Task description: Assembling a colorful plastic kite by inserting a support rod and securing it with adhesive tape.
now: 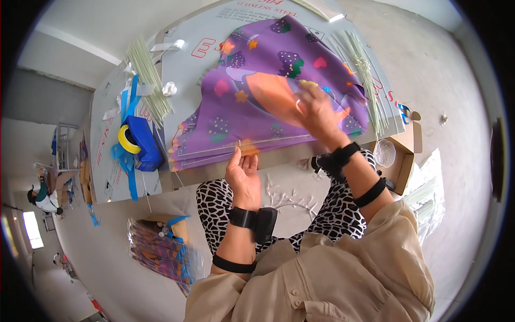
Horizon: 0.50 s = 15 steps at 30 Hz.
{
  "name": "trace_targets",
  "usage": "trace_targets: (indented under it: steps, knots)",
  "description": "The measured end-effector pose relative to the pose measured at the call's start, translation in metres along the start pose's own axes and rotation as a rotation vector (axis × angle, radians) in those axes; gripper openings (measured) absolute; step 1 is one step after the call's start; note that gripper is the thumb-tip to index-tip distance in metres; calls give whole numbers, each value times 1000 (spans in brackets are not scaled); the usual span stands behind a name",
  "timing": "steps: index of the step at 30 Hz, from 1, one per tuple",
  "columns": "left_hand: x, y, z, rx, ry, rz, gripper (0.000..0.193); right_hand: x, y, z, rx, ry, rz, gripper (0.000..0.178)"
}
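Note:
A pile of purple printed fabric (pixel 289 53), patterned with stars, hearts and dotted berry shapes, lies over the front of the table. A large orange patch shows in its middle. Thin pale rods (pixel 209 155) run along the near edge of the fabric. My left hand (pixel 245 174) is at that edge, palm up, thumb on top and fingers beneath, pinching the fabric. Over the orange patch, my right hand (pixel 320 115) is smeared by motion, its fingers bent downward. Whether it grips the cloth cannot be made out.
Bundles of pale thin rods lie left (pixel 150 86) and right (pixel 365 75) on the table (pixel 188 32). A blue tape dispenser (pixel 147 145) with yellow tape stands left. An open cardboard box (pixel 399 172) is at right; a clear bag (pixel 161 249) of purple items lies on the floor.

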<state>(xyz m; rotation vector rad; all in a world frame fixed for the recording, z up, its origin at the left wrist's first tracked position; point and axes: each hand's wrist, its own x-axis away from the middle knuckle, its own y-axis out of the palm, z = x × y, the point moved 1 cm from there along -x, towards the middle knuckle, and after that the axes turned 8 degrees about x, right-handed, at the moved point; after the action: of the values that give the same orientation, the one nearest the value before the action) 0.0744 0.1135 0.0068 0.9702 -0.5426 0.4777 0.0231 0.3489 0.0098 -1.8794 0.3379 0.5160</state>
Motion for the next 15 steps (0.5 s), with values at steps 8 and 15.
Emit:
trace_targets:
  steps: [8,15]
  knots:
    - [-14,26,-3,-139,-5,183,22,-73,-13,105,8,494,-116,43]
    - [-7,38,-10,-293,96,283,19,-95,7,130,293,536,-224,53]
